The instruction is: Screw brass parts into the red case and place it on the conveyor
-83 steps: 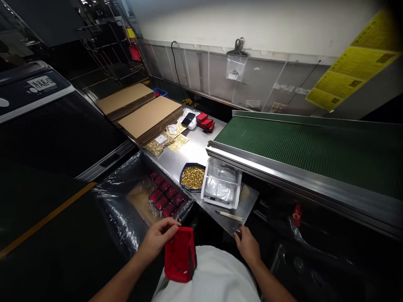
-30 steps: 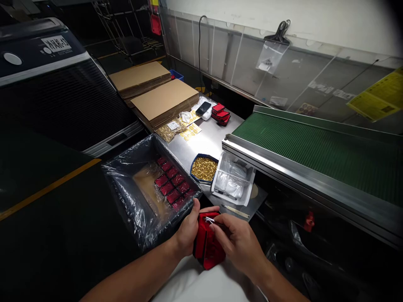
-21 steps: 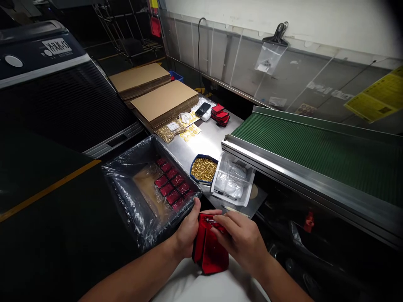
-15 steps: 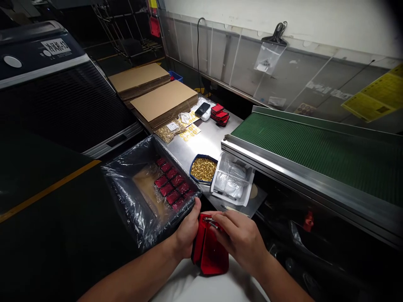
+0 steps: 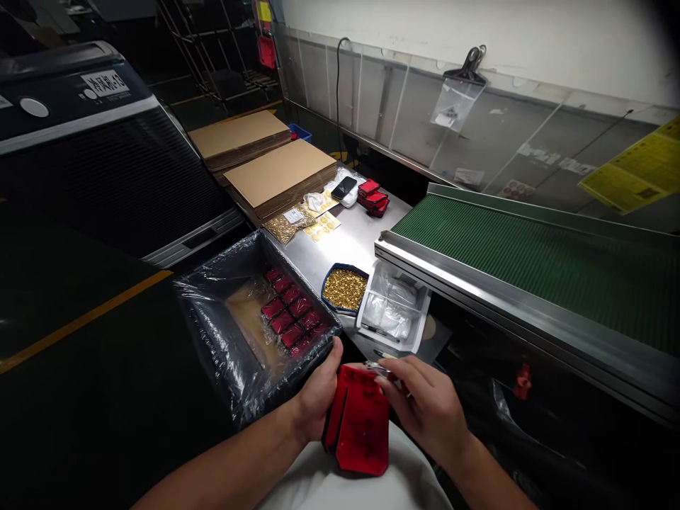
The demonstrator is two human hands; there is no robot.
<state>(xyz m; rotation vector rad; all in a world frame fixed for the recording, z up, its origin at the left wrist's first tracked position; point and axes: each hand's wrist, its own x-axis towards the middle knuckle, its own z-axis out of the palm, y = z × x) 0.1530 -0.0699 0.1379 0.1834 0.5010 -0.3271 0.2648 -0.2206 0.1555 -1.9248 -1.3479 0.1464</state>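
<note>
My left hand (image 5: 317, 397) is wrapped round the left edge of an open red case (image 5: 364, 433) with dark edges. The case is tilted above my lap, its red inside facing me. My right hand (image 5: 431, 400) pinches a small shiny metal tool (image 5: 378, 368) at the case's upper right corner; the fingers hide much of it, so its exact kind does not show. Just beyond my left hand stands a bin (image 5: 212, 340) lined with clear plastic, with several wrapped red cases (image 5: 291, 312) in rows along its right side.
On the metal table are a blue tray of gold-coloured pieces (image 5: 345, 288), a white bin of plastic bags (image 5: 419, 343), a phone (image 5: 344, 188) and stacked red cases (image 5: 373, 198). Cardboard stacks (image 5: 281, 173) stand behind. A green conveyor belt (image 5: 504, 255) runs along the right.
My right hand has drawn slightly right and down with the metal tool, from over the case's inside to its upper corner. The case's red inside now shows more fully.
</note>
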